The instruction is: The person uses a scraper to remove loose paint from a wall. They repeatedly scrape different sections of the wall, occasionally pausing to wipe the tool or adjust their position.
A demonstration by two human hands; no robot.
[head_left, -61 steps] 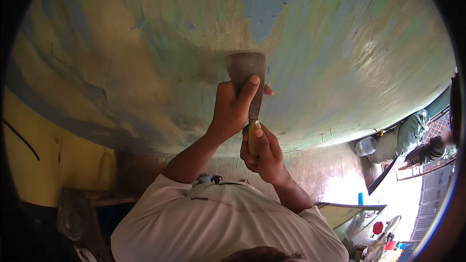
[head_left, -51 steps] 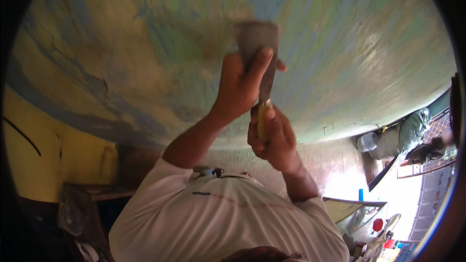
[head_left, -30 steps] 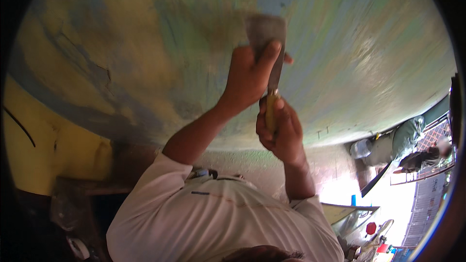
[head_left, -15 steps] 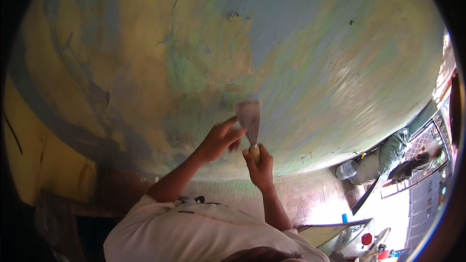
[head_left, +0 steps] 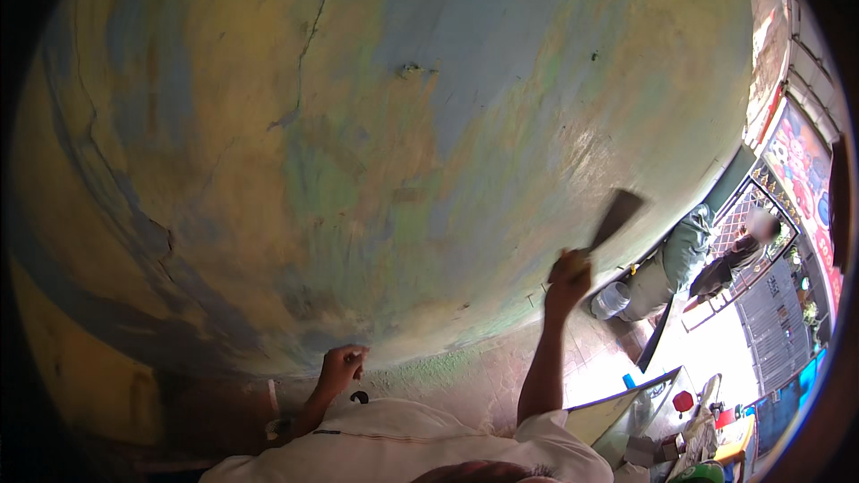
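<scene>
Where it flares wide, the scraper (head_left: 617, 214) looks dark

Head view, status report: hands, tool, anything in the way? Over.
Right hand gripping scraper, contact with wall unclear. Left hand apart from scraper, loosely curled, nothing visible in it. No obstruction visible at the scraper; pale bucket off to the right.

The person's right forearm (head_left: 542, 367) stretches up and outward, bare, the right grip (head_left: 569, 281) tightly closed. The left forearm (head_left: 315, 409) is near the torso (head_left: 412, 425), the left grip (head_left: 342, 368) lower, well apart, fingers (head_left: 359, 356) loosely curled.
</scene>
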